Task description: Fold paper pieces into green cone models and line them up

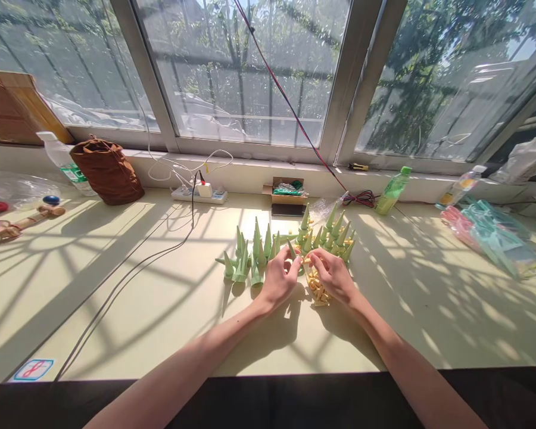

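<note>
My left hand [280,275] is closed around a green cone [292,250], its tip pointing up and away. Close beside it, my right hand [332,273] pinches a small yellow peg [307,260] against the held cone's side; whether the peg sits in the cone cannot be made out. Under my right hand lies a pile of small yellow pegs [318,291]. Several plain green cones [256,256] stand to the left of my left hand, one lying tilted. Behind my right hand, more green cones [335,229] stand with yellow pegs among them.
A small cardboard box [288,189], a dark phone-like slab [288,210] and a power strip [201,195] lie along the back. A green bottle [392,192] and plastic bags [495,235] are at right. Black cables [129,271] cross the left side, near a brown pouch [109,173].
</note>
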The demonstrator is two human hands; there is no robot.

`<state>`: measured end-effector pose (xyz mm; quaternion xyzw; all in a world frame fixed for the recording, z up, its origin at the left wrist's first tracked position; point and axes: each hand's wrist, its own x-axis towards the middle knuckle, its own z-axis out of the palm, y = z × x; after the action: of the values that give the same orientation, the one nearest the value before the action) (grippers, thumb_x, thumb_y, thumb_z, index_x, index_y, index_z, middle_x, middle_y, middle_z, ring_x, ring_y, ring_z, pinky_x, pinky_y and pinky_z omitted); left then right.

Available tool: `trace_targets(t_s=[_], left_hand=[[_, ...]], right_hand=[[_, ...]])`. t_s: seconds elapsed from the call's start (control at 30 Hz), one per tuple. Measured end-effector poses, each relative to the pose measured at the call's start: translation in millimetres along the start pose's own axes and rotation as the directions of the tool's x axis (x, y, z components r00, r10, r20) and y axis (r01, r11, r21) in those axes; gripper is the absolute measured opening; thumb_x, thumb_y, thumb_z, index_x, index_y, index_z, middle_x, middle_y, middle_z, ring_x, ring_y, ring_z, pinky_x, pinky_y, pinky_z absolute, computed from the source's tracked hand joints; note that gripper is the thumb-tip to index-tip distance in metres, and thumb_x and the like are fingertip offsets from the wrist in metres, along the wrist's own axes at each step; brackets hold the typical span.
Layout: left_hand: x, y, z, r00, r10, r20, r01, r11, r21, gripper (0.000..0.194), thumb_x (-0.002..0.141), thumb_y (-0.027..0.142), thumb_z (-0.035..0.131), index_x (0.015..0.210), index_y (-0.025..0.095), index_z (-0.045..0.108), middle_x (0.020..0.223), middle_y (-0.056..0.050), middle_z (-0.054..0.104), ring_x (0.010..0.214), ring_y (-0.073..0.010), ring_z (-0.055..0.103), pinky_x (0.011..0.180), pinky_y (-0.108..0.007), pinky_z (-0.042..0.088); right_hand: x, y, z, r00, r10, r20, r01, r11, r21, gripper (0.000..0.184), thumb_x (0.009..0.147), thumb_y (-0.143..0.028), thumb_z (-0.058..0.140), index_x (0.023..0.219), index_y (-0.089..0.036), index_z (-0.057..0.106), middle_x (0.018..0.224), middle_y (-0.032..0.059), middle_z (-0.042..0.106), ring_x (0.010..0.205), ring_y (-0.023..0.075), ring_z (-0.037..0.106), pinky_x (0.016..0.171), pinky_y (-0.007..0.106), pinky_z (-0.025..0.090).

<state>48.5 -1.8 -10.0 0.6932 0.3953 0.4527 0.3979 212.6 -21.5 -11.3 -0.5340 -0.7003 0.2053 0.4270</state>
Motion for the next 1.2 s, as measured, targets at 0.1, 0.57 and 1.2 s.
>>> trace_targets(t_s=[0.1,0.57,1.2], left_hand=[[0.4,1.0,-0.5,1.0,-0.016,-0.008,0.016,1.0,-0.005,0.021,0.093,0.035,0.051,0.1,0.017,0.057,0.088,-0.005,0.067,0.065,-0.0137,0.061,0.05,-0.023,0.042],[-1.1,0.4,-1.0,1.0,-0.001,-0.01,0.001,1.0,-0.006,0.023,0.092,0.037,0.053,0.098,0.016,0.06,0.088,-0.005,0.067,0.061,-0.012,0.059,0.049,-0.022,0.045],[-3.4,2.1,-2.1,0.998,0.011,0.055,-0.009,0.999,-0.045,0.025,0.091,0.04,0.054,0.098,0.016,0.057,0.085,-0.004,0.065,0.056,-0.0109,0.059,0.046,-0.022,0.047]], right_hand=[[-0.5,0.6,0.1,1.0,-0.008,0.021,0.007,1.0,0.02,0.026,0.095,-0.041,0.048,0.095,-0.019,0.062,0.078,0.002,0.065,0.055,0.0127,0.053,0.053,0.024,0.04],[-0.3,8.0,1.2,0.999,-0.036,0.036,0.037,0.998,-0.041,0.022,0.094,-0.037,0.047,0.088,-0.018,0.058,0.066,0.0002,0.058,0.052,0.0128,0.05,0.052,0.026,0.037],[-1.8,6.7,0.4,0.997,-0.071,0.017,0.072,0.994,-0.077,0.026,0.093,-0.034,0.047,0.076,-0.018,0.058,0.065,0.0002,0.055,0.055,0.0128,0.046,0.053,0.025,0.035]])
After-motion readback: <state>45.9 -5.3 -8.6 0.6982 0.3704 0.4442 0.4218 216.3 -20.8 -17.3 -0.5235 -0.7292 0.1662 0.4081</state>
